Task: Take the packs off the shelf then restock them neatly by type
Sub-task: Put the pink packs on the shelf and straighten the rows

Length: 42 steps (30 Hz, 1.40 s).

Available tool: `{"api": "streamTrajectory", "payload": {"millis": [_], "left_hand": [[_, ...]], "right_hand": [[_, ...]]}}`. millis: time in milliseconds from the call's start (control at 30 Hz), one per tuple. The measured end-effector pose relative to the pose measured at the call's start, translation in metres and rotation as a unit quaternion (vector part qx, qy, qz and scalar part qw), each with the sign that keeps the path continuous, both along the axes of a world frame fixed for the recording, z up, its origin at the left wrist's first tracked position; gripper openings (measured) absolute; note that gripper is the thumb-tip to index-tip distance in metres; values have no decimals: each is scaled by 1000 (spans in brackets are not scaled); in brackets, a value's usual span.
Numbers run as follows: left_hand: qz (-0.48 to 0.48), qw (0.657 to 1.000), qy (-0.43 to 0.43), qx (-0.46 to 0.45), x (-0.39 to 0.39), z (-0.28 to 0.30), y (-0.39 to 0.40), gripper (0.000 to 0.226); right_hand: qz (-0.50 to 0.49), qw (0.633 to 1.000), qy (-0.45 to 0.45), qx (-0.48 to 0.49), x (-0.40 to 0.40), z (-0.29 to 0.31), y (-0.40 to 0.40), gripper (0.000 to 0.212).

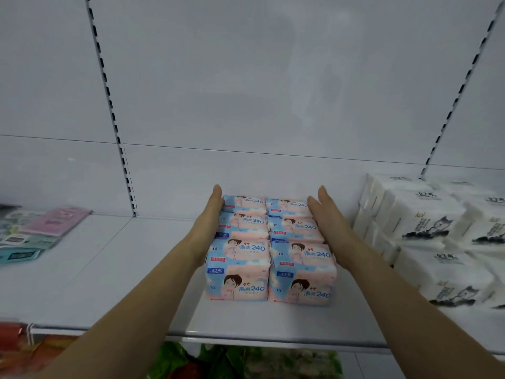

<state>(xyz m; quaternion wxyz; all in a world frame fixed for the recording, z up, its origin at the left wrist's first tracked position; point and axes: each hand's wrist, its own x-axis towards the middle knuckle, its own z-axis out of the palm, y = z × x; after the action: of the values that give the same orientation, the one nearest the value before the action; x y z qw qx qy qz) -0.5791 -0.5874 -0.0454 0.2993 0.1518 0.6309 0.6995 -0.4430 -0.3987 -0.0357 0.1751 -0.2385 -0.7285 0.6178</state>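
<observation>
Several pink-and-blue packs (269, 248) marked 240 stand in two neat columns on the white shelf (109, 269). My left hand (209, 218) lies flat against the left side of the block, fingers straight and pointing to the back wall. On the block's right side my right hand (326, 217) presses flat in the same way. The packs sit squeezed between both palms.
White tissue packs (426, 228) with a dark ink print are stacked at the right. Flat pink and teal packs (35, 231) lie at the far left. Slotted uprights run up the back wall. Red and green goods show on the level below.
</observation>
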Motion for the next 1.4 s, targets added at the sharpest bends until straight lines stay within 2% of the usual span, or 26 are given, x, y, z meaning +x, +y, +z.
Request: {"api": "streamTrajectory", "payload": {"millis": [67,100,133,167,200,267,300,367,433,500,567,767,833,933,1067,1133,1233,1300,1333,1400], "left_hand": [[-12,1000,14,-11,0,0,0,49],[-24,999,29,-35,-1,-1,-3,51],[-31,994,68,-77,-1,0,-6,57],[-33,980,145,-132,-4,0,-12,70],[-31,947,254,-193,-7,1,-18,83],[-83,857,437,-261,-9,7,-30,103],[-144,812,486,-291,-7,10,-36,111],[-258,706,543,-375,1,11,-41,124],[-292,619,583,-438,9,3,-37,128],[-273,580,619,-453,9,-4,-29,123],[-254,567,645,-445,7,-7,-24,119],[-249,548,652,-462,5,-5,-23,122],[-239,562,648,-455,9,0,-26,121],[-185,618,660,-385,19,11,-21,110],[-125,713,653,-222,54,23,11,92],[-109,736,645,-174,76,26,33,86],[-90,746,648,-124,109,31,66,80],[-93,767,626,-109,128,36,87,84],[-94,787,601,-104,135,39,98,86],[-84,843,524,-83,149,43,121,86]], "right_hand": [[18,999,-22,27,0,3,-2,39],[44,996,-44,61,4,4,-3,52],[102,984,-68,128,12,0,3,69],[114,965,-96,217,18,-1,11,83],[127,931,-122,319,23,0,18,89],[165,877,-156,423,25,9,15,98],[197,842,-183,469,31,10,9,109],[248,729,-268,579,49,11,-5,125],[262,658,-303,638,40,2,-7,128],[254,651,-302,648,29,-1,-8,123],[239,662,-282,651,24,-6,-3,118],[226,673,-272,649,26,-8,-5,116],[212,688,-257,645,31,-4,-9,116],[161,743,-212,614,49,7,-14,107],[55,761,-135,632,92,19,-8,96],[5,760,-117,640,117,23,3,90],[-46,726,-125,675,152,31,29,88],[-87,716,-120,682,176,37,50,85],[-113,723,-108,673,188,40,61,84],[-165,777,-72,603,210,49,85,84]]}}
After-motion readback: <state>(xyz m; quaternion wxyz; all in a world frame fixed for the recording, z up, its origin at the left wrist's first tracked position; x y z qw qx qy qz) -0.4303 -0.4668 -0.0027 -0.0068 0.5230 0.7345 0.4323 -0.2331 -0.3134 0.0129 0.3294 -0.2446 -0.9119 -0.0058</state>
